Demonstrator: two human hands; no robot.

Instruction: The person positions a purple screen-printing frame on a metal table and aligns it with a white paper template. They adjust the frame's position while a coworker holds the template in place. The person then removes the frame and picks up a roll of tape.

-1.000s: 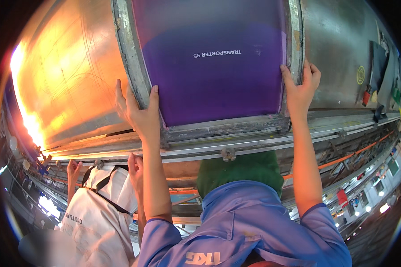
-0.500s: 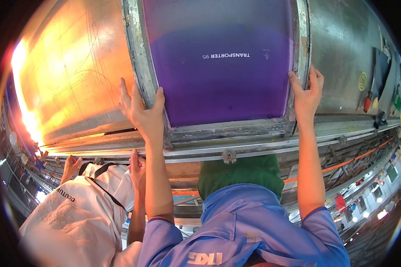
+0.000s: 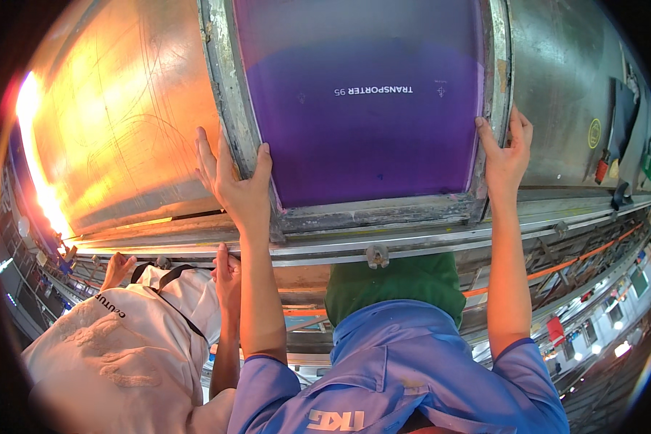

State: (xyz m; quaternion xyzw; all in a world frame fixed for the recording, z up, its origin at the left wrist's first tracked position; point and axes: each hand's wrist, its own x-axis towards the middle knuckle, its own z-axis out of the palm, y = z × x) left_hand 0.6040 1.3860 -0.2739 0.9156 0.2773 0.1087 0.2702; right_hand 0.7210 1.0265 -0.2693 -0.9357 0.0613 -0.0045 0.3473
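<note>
A screen-printing frame with worn, paint-stained rails lies on the metal table in front of me, its far end cut off by the top of the picture. Purple mesh fills it, with small light lettering and cross-shaped marks. My left hand straddles the near part of the left rail, thumb at the inner edge and fingers spread along the outside. On the opposite rail, my right hand grips with the thumb inside and the fingers curled around the outer edge. Some right fingertips are hidden behind the rail.
The scratched metal tabletop glares brightly at left. A metal rail with a clamp-like fitting runs along the near edge. At far right lie a red-handled tool and dark sheets. A co-worker in white stands close at left.
The view has shifted slightly, so the frame, table and my hands appear a little farther right. Both hands keep their places on the rails.
</note>
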